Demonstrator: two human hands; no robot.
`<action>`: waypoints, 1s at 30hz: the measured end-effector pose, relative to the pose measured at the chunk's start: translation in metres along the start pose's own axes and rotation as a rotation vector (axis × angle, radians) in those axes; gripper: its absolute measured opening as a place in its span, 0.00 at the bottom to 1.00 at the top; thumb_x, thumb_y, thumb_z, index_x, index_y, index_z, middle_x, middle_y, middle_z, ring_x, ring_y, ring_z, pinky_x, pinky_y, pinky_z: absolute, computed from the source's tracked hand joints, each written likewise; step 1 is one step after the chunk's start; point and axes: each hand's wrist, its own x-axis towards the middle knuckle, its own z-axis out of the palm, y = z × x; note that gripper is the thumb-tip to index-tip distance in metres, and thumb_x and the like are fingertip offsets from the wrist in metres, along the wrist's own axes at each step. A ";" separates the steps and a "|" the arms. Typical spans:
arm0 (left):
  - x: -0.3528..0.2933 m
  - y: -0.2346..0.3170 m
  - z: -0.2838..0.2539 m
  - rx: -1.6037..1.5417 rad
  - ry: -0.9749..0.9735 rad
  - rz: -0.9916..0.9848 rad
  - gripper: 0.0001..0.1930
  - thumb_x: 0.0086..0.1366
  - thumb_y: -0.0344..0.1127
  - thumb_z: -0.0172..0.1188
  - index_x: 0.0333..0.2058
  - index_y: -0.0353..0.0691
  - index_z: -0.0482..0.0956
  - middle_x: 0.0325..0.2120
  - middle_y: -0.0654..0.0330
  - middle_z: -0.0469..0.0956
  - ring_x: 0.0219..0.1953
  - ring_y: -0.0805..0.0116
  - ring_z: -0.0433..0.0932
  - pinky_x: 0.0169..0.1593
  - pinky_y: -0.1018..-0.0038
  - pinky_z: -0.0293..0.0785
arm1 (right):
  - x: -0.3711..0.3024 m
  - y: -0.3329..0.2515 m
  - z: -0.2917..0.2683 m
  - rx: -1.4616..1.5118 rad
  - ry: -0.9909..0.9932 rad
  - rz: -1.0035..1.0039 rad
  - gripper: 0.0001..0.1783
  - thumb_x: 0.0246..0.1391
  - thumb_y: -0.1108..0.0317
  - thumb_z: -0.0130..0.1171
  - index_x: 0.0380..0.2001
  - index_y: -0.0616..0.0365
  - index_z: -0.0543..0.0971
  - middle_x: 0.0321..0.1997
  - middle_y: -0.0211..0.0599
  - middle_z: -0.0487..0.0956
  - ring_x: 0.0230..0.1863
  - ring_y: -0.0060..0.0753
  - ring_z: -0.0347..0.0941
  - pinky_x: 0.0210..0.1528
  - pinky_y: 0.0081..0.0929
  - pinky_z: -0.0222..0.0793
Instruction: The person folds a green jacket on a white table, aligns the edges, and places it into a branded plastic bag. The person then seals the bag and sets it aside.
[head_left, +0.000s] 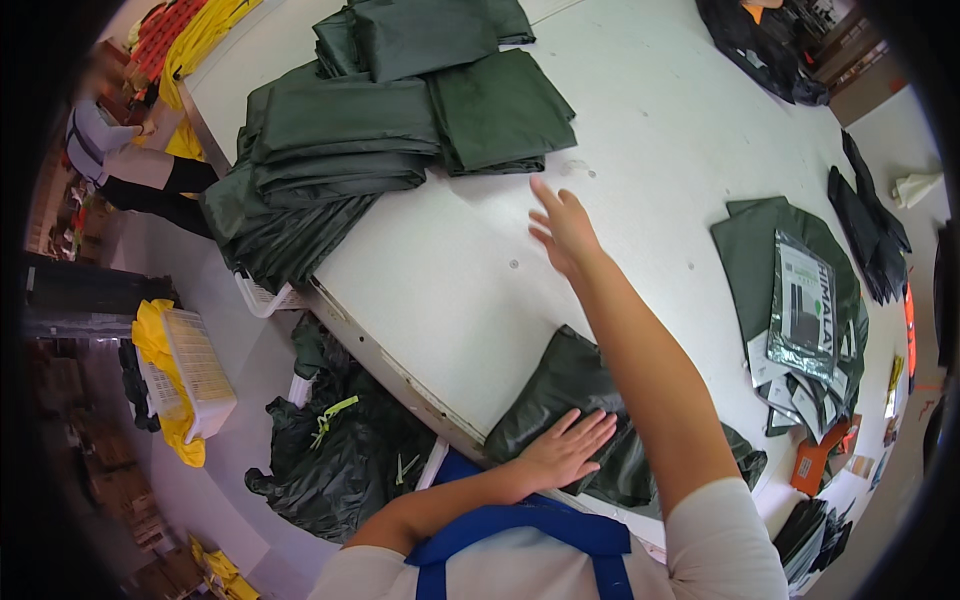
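Observation:
My left hand (566,450) lies flat, fingers stretched, on a folded piece of dark green, slightly shiny fabric (550,382) at the table's near edge. The rest of this fabric spreads out to the right beneath my right forearm. Reaching across the table, my right hand (566,232) is open and holds nothing, its fingers apart and a little blurred. It is nearest to a folded dark green fabric piece (505,112), just short of its near corner. Left of that piece stands a taller stack of folded green fabric (345,125), partly hanging over the table's left edge.
Flat clear packages (803,305) with labels lie over green fabric (752,250) on the right. Black fabric (868,225) sits beyond. Below the table's left edge is a dark green heap (350,460). A white basket (195,370) holds yellow fabric. Another person (120,150) stands far left.

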 end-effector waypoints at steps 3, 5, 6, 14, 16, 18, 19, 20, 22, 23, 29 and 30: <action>-0.009 -0.004 0.016 -0.053 -0.042 -0.010 0.32 0.66 0.54 0.45 0.62 0.39 0.62 0.66 0.58 0.54 0.70 0.65 0.46 0.70 0.58 0.34 | 0.083 -0.016 0.056 0.073 0.433 0.089 0.60 0.40 0.42 0.70 0.65 0.66 0.50 0.67 0.52 0.57 0.65 0.50 0.58 0.61 0.45 0.61; -0.010 -0.007 0.019 -0.107 -0.004 0.043 0.31 0.67 0.54 0.44 0.61 0.40 0.64 0.66 0.58 0.55 0.70 0.65 0.46 0.70 0.57 0.32 | 0.150 -0.011 0.040 0.075 0.604 0.000 0.45 0.38 0.52 0.74 0.56 0.65 0.68 0.58 0.50 0.71 0.59 0.48 0.67 0.60 0.37 0.64; -0.010 -0.008 0.018 -0.079 0.090 0.058 0.31 0.67 0.54 0.44 0.62 0.40 0.63 0.67 0.58 0.54 0.70 0.66 0.45 0.70 0.57 0.31 | 0.170 -0.007 0.029 0.136 0.594 -0.038 0.39 0.40 0.59 0.73 0.54 0.65 0.70 0.56 0.49 0.72 0.56 0.46 0.69 0.58 0.36 0.65; -0.003 -0.010 0.012 -0.009 0.043 0.008 0.36 0.65 0.56 0.45 0.66 0.41 0.54 0.68 0.62 0.50 0.71 0.67 0.43 0.70 0.58 0.30 | 0.087 -0.036 -0.025 0.395 0.405 -0.145 0.24 0.50 0.74 0.59 0.51 0.53 0.69 0.50 0.35 0.75 0.50 0.38 0.70 0.52 0.37 0.66; 0.001 -0.011 0.007 0.051 0.046 0.035 0.35 0.64 0.58 0.46 0.65 0.45 0.58 0.67 0.63 0.54 0.70 0.67 0.46 0.69 0.55 0.28 | 0.068 -0.020 -0.095 0.510 0.173 -0.339 0.23 0.56 0.74 0.53 0.55 0.54 0.66 0.53 0.40 0.73 0.52 0.42 0.71 0.54 0.44 0.69; 0.000 -0.009 0.012 0.049 0.037 0.031 0.35 0.64 0.58 0.47 0.65 0.45 0.59 0.67 0.63 0.53 0.70 0.65 0.45 0.69 0.55 0.27 | 0.014 -0.026 -0.120 0.411 0.283 -0.368 0.22 0.61 0.70 0.50 0.57 0.56 0.63 0.54 0.43 0.71 0.52 0.45 0.71 0.53 0.45 0.72; 0.000 -0.008 0.013 0.070 0.046 0.039 0.35 0.64 0.58 0.47 0.64 0.45 0.60 0.67 0.63 0.53 0.70 0.64 0.44 0.69 0.55 0.27 | 0.005 -0.020 -0.148 0.364 0.377 -0.392 0.23 0.61 0.70 0.51 0.58 0.56 0.62 0.55 0.43 0.71 0.52 0.44 0.71 0.53 0.46 0.72; 0.000 -0.009 0.007 0.080 0.026 0.042 0.34 0.64 0.58 0.47 0.64 0.45 0.60 0.67 0.62 0.53 0.71 0.63 0.43 0.69 0.54 0.27 | -0.004 -0.013 -0.157 0.357 0.400 -0.371 0.25 0.59 0.70 0.54 0.58 0.53 0.61 0.56 0.42 0.69 0.54 0.44 0.69 0.52 0.48 0.71; 0.002 -0.007 0.008 0.096 0.024 0.038 0.34 0.64 0.57 0.47 0.64 0.45 0.61 0.67 0.63 0.53 0.70 0.64 0.44 0.69 0.54 0.29 | -0.021 -0.008 -0.177 0.262 0.476 -0.262 0.32 0.54 0.70 0.60 0.60 0.46 0.59 0.59 0.39 0.67 0.57 0.44 0.65 0.51 0.54 0.68; 0.002 -0.007 0.005 0.112 0.012 0.030 0.34 0.64 0.57 0.47 0.64 0.45 0.61 0.67 0.63 0.53 0.70 0.64 0.45 0.69 0.55 0.30 | -0.034 -0.009 -0.164 0.179 0.520 -0.168 0.36 0.52 0.70 0.63 0.61 0.42 0.57 0.60 0.38 0.65 0.58 0.44 0.63 0.50 0.57 0.67; 0.003 -0.003 -0.001 0.017 -0.039 -0.019 0.32 0.65 0.54 0.49 0.64 0.46 0.61 0.67 0.63 0.53 0.69 0.65 0.49 0.68 0.54 0.40 | -0.027 0.043 -0.151 0.217 0.704 0.041 0.53 0.40 0.58 0.73 0.62 0.68 0.52 0.57 0.53 0.66 0.59 0.45 0.61 0.52 0.40 0.66; 0.005 -0.003 -0.006 -0.037 -0.061 -0.034 0.32 0.65 0.53 0.50 0.63 0.46 0.61 0.67 0.62 0.53 0.69 0.64 0.49 0.67 0.54 0.41 | -0.026 0.040 -0.145 0.101 0.763 0.045 0.54 0.39 0.54 0.73 0.63 0.64 0.53 0.59 0.55 0.64 0.61 0.49 0.60 0.57 0.45 0.63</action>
